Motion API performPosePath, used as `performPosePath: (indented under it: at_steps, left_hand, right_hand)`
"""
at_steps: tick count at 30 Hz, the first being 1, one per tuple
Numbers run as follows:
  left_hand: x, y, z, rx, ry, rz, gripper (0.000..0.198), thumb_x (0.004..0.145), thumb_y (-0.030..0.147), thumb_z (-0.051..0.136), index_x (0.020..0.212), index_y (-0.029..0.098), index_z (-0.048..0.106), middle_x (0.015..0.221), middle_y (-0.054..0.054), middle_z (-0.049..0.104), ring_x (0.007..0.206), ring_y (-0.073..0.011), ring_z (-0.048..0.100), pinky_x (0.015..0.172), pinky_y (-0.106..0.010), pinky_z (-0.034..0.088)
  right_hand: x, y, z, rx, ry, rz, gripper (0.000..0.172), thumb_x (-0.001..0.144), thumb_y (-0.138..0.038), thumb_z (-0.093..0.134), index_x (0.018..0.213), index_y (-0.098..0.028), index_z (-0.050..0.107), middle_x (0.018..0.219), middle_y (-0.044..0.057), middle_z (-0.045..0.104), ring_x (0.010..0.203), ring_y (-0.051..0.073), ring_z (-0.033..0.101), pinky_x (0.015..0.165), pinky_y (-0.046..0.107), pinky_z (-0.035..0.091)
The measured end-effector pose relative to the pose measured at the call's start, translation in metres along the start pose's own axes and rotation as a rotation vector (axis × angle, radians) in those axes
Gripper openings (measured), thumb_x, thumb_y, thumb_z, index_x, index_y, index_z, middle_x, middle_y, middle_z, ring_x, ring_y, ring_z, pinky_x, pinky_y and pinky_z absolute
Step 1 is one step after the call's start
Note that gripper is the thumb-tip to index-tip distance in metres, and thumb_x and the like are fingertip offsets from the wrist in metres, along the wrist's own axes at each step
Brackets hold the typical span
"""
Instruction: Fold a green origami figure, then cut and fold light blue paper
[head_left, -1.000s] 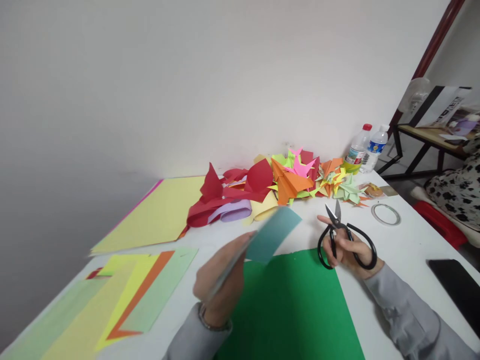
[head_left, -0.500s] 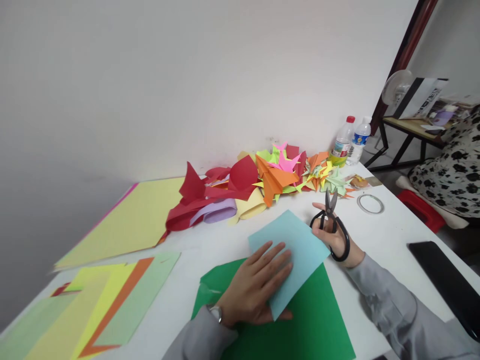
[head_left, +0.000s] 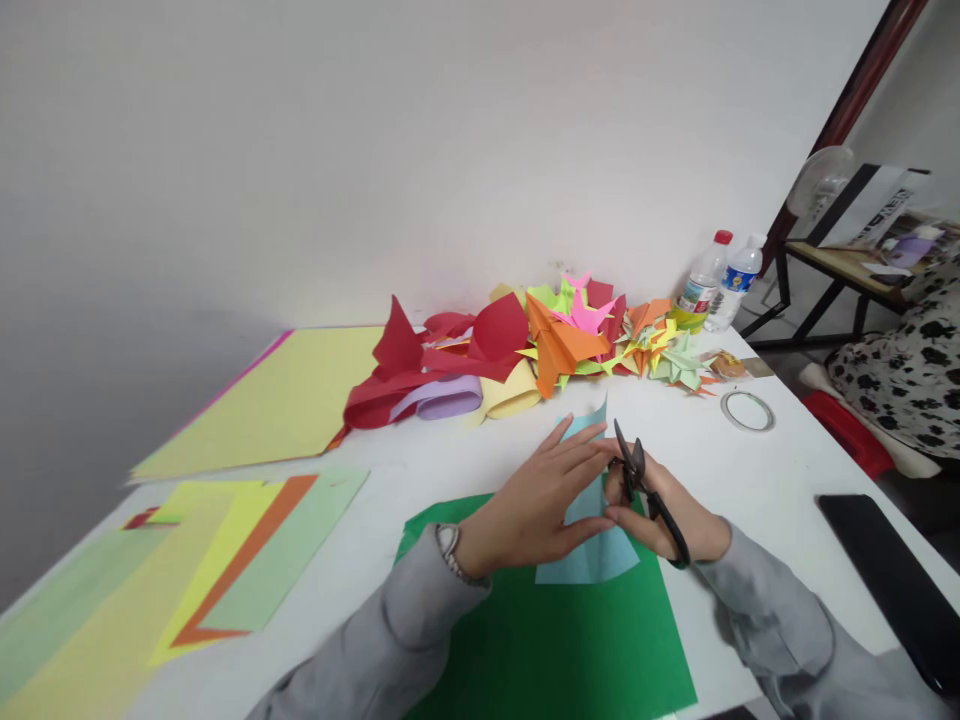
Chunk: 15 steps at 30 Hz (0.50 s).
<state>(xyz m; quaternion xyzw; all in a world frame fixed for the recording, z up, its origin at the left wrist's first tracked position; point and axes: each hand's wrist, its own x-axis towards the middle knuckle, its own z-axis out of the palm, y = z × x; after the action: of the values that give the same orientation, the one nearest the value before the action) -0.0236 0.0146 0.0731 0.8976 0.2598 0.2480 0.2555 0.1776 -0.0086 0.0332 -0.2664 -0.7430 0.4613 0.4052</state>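
A light blue sheet of paper [head_left: 592, 562] lies curled on a large green sheet [head_left: 555, 640], its right edge raised. My left hand [head_left: 525, 500] is over the blue sheet, fingers stretched and thumb apart, its fingertips close to my right hand. My right hand [head_left: 679, 510] holds black-handled scissors [head_left: 634, 466], blades pointing up and slightly parted. The fingers of this hand are at the blue sheet's right edge; whether they also pinch the paper I cannot tell.
Folded paper planes [head_left: 562, 345] and curled red paper [head_left: 405, 370] are heaped along the wall. Coloured sheets [head_left: 255, 570] lie at left. Two bottles [head_left: 701, 285], a tape roll [head_left: 748, 410] and a black phone-like slab [head_left: 885, 580] are at right. A person in patterned clothing [head_left: 900, 350] sits beyond.
My right hand has moved left and down with the scissors to the blue sheet. The blue sheet has turned and curled up. My left hand has slid slightly right and up.
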Motion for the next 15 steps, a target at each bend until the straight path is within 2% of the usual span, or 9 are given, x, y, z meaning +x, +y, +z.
performPosePath:
  at_steps: [2, 4, 6, 8, 11, 15]
  left_hand:
    - [0.006, -0.002, -0.004, 0.055, -0.023, 0.027, 0.045, 0.083, 0.040, 0.064, 0.124, 0.023, 0.058, 0.125, -0.012, 0.063, 0.124, -0.0277, 0.051, 0.118, -0.052, 0.009]
    - [0.009, -0.007, -0.007, 0.144, -0.015, 0.050, 0.037, 0.081, 0.043, 0.065, 0.112, 0.022, 0.064, 0.107, -0.011, 0.068, 0.106, -0.0256, 0.059, 0.116, -0.053, 0.013]
    - [0.009, -0.011, -0.009, 0.229, -0.010, 0.080, 0.024, 0.082, 0.039, 0.065, 0.099, 0.022, 0.068, 0.087, -0.006, 0.066, 0.088, -0.0216, 0.059, 0.113, -0.052, 0.020]
    - [0.009, -0.013, -0.010, 0.288, -0.017, 0.117, 0.013, 0.086, 0.032, 0.060, 0.085, 0.022, 0.069, 0.075, -0.003, 0.061, 0.078, -0.0183, 0.056, 0.107, -0.049, 0.029]
    - [0.009, -0.012, -0.010, 0.345, 0.004, 0.151, 0.022, 0.089, 0.023, 0.054, 0.071, 0.020, 0.066, 0.073, -0.003, 0.060, 0.073, -0.0170, 0.052, 0.094, -0.042, 0.037]
    - [0.010, -0.008, -0.005, 0.368, 0.001, 0.134, 0.023, 0.091, 0.019, 0.051, 0.073, 0.018, 0.066, 0.076, -0.005, 0.064, 0.076, -0.0178, 0.052, 0.081, -0.036, 0.038]
  right_hand:
    - [0.001, -0.002, -0.003, -0.031, 0.019, 0.009, 0.067, 0.087, -0.020, 0.059, 0.145, -0.025, 0.027, 0.075, -0.003, 0.051, 0.065, 0.012, 0.051, 0.063, 0.027, 0.045]
    - [0.001, -0.005, -0.006, -0.066, 0.023, 0.034, 0.067, 0.086, -0.019, 0.059, 0.144, -0.024, 0.028, 0.076, -0.002, 0.053, 0.066, 0.012, 0.052, 0.064, 0.027, 0.045]
    - [0.002, -0.008, -0.010, -0.101, 0.020, 0.056, 0.066, 0.085, -0.018, 0.060, 0.143, -0.023, 0.029, 0.078, -0.001, 0.056, 0.067, 0.012, 0.053, 0.066, 0.027, 0.046]
    - [0.003, -0.009, -0.012, -0.133, 0.027, 0.061, 0.065, 0.085, -0.018, 0.060, 0.143, -0.023, 0.030, 0.080, 0.000, 0.059, 0.067, 0.012, 0.053, 0.066, 0.027, 0.046]
    - [0.003, -0.006, -0.011, -0.190, 0.074, 0.045, 0.063, 0.085, -0.017, 0.058, 0.142, -0.023, 0.031, 0.082, 0.001, 0.061, 0.068, 0.013, 0.054, 0.067, 0.028, 0.047]
    - [0.003, -0.001, -0.006, -0.293, 0.172, -0.005, 0.055, 0.088, -0.017, 0.055, 0.138, -0.024, 0.036, 0.081, 0.002, 0.061, 0.069, 0.014, 0.055, 0.068, 0.030, 0.049]
